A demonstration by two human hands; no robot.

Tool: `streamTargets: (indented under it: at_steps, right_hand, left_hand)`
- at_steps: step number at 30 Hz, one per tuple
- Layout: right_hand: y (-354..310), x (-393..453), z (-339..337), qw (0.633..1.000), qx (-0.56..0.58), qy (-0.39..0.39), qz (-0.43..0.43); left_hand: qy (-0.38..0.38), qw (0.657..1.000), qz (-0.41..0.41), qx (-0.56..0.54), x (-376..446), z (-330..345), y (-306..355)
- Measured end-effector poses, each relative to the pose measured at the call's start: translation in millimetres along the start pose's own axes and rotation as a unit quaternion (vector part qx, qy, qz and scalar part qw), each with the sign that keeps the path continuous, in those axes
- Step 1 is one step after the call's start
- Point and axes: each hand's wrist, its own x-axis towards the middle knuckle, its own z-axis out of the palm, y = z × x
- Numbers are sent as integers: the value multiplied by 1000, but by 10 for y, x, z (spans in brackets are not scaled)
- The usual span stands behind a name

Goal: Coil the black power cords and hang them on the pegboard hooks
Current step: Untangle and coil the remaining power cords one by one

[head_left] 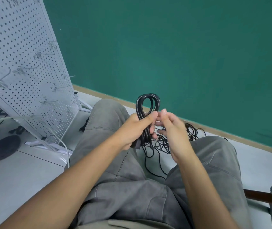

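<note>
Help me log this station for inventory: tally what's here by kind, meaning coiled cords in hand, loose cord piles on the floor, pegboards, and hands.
Coiled black cord, gripped by the left hand: 1
Tangled pile of loose black cords on the floor, strands too tangled to count: 1
White pegboard with hooks, no cord seen hung: 1
Hands, left hand and right hand: 2
Total: 5

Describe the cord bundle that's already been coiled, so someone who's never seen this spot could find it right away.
Start at the white pegboard leaning on the left, then look right, past the seated person's knee. The coiled cord stands up out of the left hand, gripped at its middle, the right hand beside it. Unlike the loose cord tangle on the floor, it forms neat loops.
</note>
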Motion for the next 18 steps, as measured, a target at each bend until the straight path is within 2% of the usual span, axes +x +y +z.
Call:
streamTargets:
  at_steps: [4, 8, 13, 16, 18]
  right_hand:
    - [238, -104, 105, 985, -108, -128, 49]
    - [279, -120, 80, 966, -177, -169, 84]
    - [237, -125, 4, 941, -234, -224, 93]
    - [262, -104, -5, 920, -309, -236, 45]
    - [245, -123, -4, 906, -326, -271, 14]
  left_hand:
    - [46, 982, -15, -180, 40, -66, 81]
    - [119, 947, 13, -298, 104, -200, 158]
    - [215, 923, 43, -316, 168, -293, 158]
    - [255, 915, 53, -307, 192, -310, 140]
    - [268, 920, 55, -279, 209, -316, 125]
